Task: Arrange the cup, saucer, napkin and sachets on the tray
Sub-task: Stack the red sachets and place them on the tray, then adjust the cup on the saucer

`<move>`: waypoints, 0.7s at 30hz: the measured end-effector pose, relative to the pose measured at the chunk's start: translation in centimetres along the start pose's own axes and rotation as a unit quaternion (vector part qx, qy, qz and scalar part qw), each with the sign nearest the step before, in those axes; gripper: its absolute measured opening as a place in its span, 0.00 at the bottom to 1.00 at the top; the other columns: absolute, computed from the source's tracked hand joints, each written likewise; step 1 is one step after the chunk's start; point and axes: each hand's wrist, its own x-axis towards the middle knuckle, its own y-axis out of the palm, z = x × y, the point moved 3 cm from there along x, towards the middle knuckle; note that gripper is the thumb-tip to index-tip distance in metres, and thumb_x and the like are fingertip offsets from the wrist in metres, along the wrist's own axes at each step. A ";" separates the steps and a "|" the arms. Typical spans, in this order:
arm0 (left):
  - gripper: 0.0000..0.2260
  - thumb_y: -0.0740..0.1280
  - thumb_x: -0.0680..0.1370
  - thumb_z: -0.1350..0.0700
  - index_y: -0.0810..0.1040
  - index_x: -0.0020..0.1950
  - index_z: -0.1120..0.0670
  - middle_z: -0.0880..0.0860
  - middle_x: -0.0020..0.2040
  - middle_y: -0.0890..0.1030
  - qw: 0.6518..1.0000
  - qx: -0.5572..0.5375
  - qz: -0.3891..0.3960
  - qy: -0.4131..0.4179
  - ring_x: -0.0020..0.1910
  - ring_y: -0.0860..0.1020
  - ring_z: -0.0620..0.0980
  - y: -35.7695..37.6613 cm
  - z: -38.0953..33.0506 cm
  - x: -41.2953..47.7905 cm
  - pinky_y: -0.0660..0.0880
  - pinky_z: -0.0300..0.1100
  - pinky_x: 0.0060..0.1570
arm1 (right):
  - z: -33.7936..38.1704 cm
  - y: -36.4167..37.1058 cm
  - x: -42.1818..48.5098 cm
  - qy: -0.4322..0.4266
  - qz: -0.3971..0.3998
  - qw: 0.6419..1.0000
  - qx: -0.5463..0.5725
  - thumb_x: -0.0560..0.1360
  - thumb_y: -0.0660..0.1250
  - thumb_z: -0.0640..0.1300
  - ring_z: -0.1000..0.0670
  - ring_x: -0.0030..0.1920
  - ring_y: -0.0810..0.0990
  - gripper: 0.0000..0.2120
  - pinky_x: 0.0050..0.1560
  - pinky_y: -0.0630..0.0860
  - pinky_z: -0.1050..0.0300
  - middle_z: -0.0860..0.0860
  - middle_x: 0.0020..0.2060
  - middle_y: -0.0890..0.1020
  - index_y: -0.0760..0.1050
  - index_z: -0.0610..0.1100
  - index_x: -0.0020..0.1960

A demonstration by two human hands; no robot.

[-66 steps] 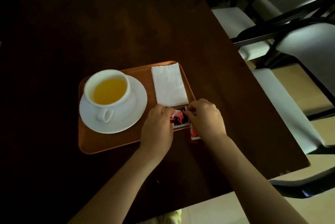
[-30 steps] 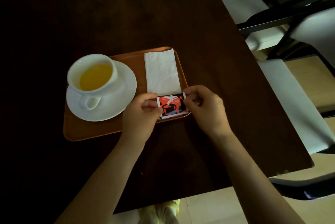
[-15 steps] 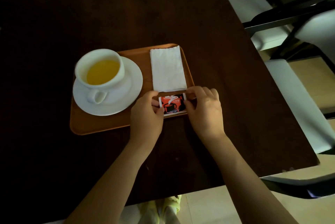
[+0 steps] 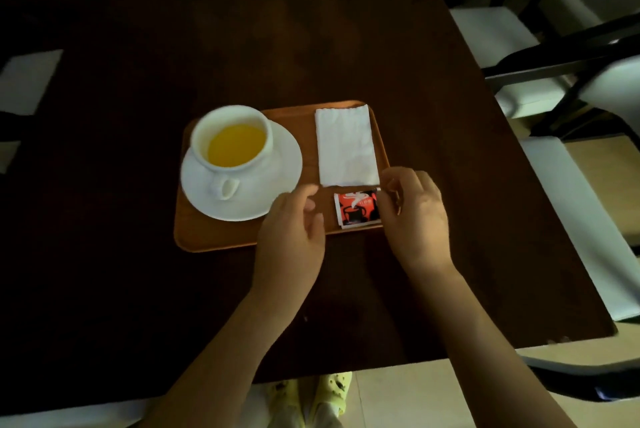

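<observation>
An orange-brown tray (image 4: 221, 237) lies on the dark table. On its left a white cup (image 4: 230, 141) of yellow liquid stands on a white saucer (image 4: 284, 164). A folded white napkin (image 4: 346, 147) lies along the tray's right side. Below the napkin, red and black sachets (image 4: 356, 209) lie stacked in the tray's near right corner. My left hand (image 4: 294, 230) hovers just left of the sachets, fingers apart, holding nothing. My right hand (image 4: 412, 212) sits at the sachets' right edge, its fingertips touching their top right corner.
The dark wooden table (image 4: 311, 29) extends far beyond the tray. White-seated chairs with black frames (image 4: 571, 88) stand along the right side. The table's near edge (image 4: 381, 368) is close to my body, with my yellow-green shoes (image 4: 311, 396) on the floor below.
My left hand has let go of the sachets and drawn back to the left. The sachets now lie flat on the tray, with my right hand still at their right edge.
</observation>
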 end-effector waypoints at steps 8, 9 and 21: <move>0.12 0.60 0.77 0.60 0.74 0.59 0.52 0.53 0.56 0.79 0.980 -0.071 -0.102 -0.153 0.54 0.77 0.49 -8.2 5.7 -0.9 0.76 0.45 0.50 | 4.7 1.3 3.8 -0.039 0.243 0.959 0.142 0.71 0.70 0.48 0.54 0.62 0.67 0.31 0.58 0.70 0.56 0.54 0.64 0.71 0.60 0.54 0.69; 0.13 0.61 0.78 0.58 0.73 0.62 0.51 0.53 0.59 0.78 0.978 -0.055 -0.119 -0.164 0.55 0.76 0.47 -8.7 6.3 -0.3 0.74 0.43 0.50 | 5.3 1.9 4.6 -0.046 0.283 0.947 0.143 0.70 0.71 0.49 0.52 0.66 0.65 0.34 0.63 0.69 0.52 0.53 0.68 0.68 0.58 0.54 0.70; 0.46 0.77 0.62 0.48 0.54 0.73 0.54 0.55 0.71 0.66 0.993 -0.022 -0.055 -0.104 0.71 0.61 0.55 -6.5 8.4 5.7 0.64 0.50 0.65 | 9.8 8.6 9.8 -0.120 0.470 0.864 0.138 0.68 0.73 0.42 0.47 0.72 0.59 0.45 0.70 0.60 0.49 0.47 0.74 0.58 0.47 0.48 0.75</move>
